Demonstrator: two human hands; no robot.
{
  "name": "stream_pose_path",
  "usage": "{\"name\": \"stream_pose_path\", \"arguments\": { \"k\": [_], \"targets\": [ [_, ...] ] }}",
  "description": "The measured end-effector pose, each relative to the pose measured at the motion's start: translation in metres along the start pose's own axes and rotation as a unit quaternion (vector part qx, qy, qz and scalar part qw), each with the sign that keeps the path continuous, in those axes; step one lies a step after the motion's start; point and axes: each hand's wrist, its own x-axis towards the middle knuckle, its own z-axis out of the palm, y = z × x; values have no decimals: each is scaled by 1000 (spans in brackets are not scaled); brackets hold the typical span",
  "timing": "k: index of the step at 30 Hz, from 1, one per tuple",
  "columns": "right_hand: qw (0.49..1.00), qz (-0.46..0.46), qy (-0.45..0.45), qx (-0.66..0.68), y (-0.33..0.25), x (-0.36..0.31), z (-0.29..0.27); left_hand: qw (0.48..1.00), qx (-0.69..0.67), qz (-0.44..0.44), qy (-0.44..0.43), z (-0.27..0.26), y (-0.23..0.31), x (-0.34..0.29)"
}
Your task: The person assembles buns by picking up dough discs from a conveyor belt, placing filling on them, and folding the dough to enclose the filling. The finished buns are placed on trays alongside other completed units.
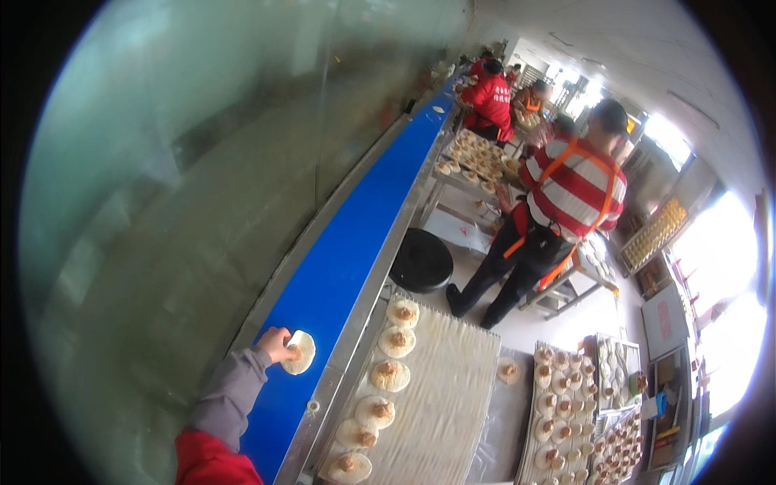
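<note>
My left hand (279,346) reaches in from the lower left in a grey cuff and red sleeve. Its fingers pinch the edge of a round dough wrapper (299,356) with brown filling, over the blue conveyor belt (339,242). One side of the wrapper is lifted near my fingers. Right of the belt, a ridged tray (440,388) carries a column of similar filled dough rounds (390,375) along its left side. My right hand is out of view.
Farther right stand trays of filled dough rounds (558,404). A round black stool (421,260) is beyond the ridged tray. A co-worker in a red-and-white striped top (578,190) stands at a table; people in red work farther along the belt. A glass partition (186,162) borders the left.
</note>
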Motion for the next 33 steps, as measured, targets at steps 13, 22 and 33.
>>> {"name": "stream_pose_path", "arguments": {
  "k": [13,22,33],
  "targets": [
    [985,-141,-84,-56,-145,-35,86,822,-547,-134,-85,5,40,-171],
    [935,6,-302,186,-198,8,202,900,-375,82,-204,138,230,-154],
    [896,-113,-263,340,-362,194,231,818,-572,40,-51,104,229,-112]
  ]
}}
